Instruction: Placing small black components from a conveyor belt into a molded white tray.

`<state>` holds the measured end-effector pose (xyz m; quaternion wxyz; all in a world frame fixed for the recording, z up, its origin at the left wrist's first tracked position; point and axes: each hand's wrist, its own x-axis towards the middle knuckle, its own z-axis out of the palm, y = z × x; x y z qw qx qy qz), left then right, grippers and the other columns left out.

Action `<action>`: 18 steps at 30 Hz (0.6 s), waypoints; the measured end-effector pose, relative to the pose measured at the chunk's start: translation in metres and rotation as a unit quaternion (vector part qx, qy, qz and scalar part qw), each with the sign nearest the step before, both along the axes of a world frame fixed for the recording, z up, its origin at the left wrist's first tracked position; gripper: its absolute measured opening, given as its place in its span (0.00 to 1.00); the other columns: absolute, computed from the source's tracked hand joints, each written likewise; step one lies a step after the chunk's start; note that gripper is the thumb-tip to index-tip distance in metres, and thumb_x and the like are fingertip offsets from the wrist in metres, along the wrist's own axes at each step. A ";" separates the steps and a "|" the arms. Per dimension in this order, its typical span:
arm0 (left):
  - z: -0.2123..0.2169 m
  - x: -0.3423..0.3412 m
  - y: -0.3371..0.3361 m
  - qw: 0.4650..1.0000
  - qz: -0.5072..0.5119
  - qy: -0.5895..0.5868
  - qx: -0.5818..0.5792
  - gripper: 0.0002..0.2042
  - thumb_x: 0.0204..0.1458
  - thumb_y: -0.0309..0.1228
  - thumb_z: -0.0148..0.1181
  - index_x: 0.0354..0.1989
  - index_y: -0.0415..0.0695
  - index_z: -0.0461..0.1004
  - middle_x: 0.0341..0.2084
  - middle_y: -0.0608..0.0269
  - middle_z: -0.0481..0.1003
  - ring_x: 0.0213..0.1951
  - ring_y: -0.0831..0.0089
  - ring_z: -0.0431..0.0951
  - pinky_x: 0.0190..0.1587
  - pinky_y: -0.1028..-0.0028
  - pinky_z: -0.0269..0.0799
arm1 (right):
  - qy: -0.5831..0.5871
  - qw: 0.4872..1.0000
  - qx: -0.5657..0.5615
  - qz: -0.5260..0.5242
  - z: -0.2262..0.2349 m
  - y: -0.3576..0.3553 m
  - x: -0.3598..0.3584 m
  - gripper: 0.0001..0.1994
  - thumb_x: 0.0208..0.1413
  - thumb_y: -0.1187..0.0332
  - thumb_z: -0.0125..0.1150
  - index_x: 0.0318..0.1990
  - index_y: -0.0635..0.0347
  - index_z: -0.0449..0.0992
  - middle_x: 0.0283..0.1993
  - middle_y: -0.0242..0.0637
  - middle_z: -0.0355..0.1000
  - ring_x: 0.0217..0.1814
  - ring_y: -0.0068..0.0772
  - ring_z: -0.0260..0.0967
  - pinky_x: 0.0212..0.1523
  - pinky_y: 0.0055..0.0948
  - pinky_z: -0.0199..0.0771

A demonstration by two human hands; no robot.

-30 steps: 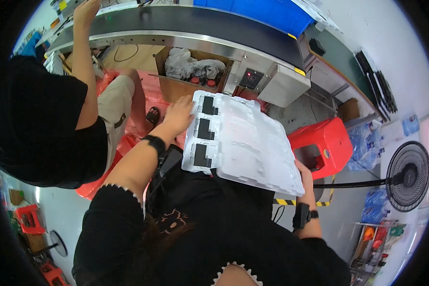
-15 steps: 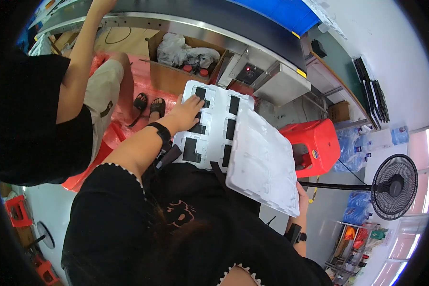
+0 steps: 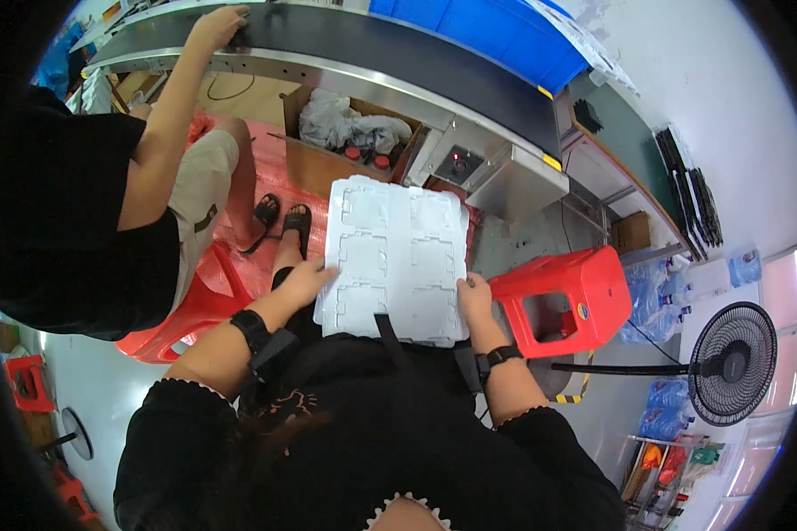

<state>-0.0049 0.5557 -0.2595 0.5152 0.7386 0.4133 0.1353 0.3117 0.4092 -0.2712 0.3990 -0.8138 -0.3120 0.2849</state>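
Note:
A white moulded plastic tray (image 3: 398, 252) with two columns of shallow recesses lies flat over my lap. No dark pieces show in its recesses. My left hand (image 3: 308, 281) is closed at the left edge, its fingertips partly hidden by the rim. On the opposite side, my right hand (image 3: 475, 297) grips the right edge with curled fingers. Whatever lies under the tray is out of sight.
A co-worker's hand (image 3: 221, 25) rests on the dark conveyor belt (image 3: 328, 35) ahead. Beneath it stands a cardboard box (image 3: 314, 164) with plastic bags. A red stool (image 3: 593, 292) and a black fan (image 3: 733, 363) are at the right.
The tilted white tray has come down flat, covering the tray with black pieces. My left hand moved from those pieces to the left edge; my right hand came forward along the right edge.

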 end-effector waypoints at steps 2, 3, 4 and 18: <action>-0.006 -0.001 -0.008 0.998 -0.017 0.038 0.047 0.16 0.48 0.34 0.50 0.44 0.39 0.65 0.32 0.44 0.71 0.34 0.54 0.74 0.39 0.64 0.68 | -0.221 0.966 -0.132 0.009 0.014 0.001 -0.017 0.17 0.54 0.61 0.47 0.35 0.70 0.73 0.35 0.55 0.71 0.40 0.50 0.68 0.43 0.38 0.66; -0.006 0.004 -0.011 0.995 0.012 0.058 0.080 0.12 0.47 0.32 0.49 0.37 0.37 0.67 0.28 0.43 0.71 0.34 0.53 0.73 0.38 0.64 0.67 | -0.224 0.966 -0.128 0.005 0.010 -0.004 -0.019 0.17 0.54 0.61 0.47 0.35 0.70 0.73 0.35 0.55 0.71 0.40 0.50 0.68 0.43 0.38 0.66; -0.006 0.008 -0.011 0.990 0.044 0.077 0.112 0.10 0.47 0.31 0.49 0.30 0.35 0.70 0.24 0.42 0.71 0.33 0.51 0.73 0.37 0.65 0.67 | -0.278 0.945 -0.175 0.008 0.004 -0.009 -0.021 0.21 0.54 0.57 0.43 0.38 0.70 0.72 0.36 0.58 0.70 0.41 0.54 0.67 0.45 0.41 0.63; -0.022 0.025 0.004 0.970 0.063 0.190 0.137 0.17 0.51 0.35 0.44 0.30 0.31 0.72 0.29 0.37 0.71 0.36 0.46 0.73 0.43 0.58 0.67 | -0.142 0.961 -0.238 0.006 0.019 -0.023 -0.023 0.36 0.53 0.42 0.35 0.39 0.75 0.71 0.41 0.63 0.67 0.49 0.57 0.63 0.51 0.40 0.60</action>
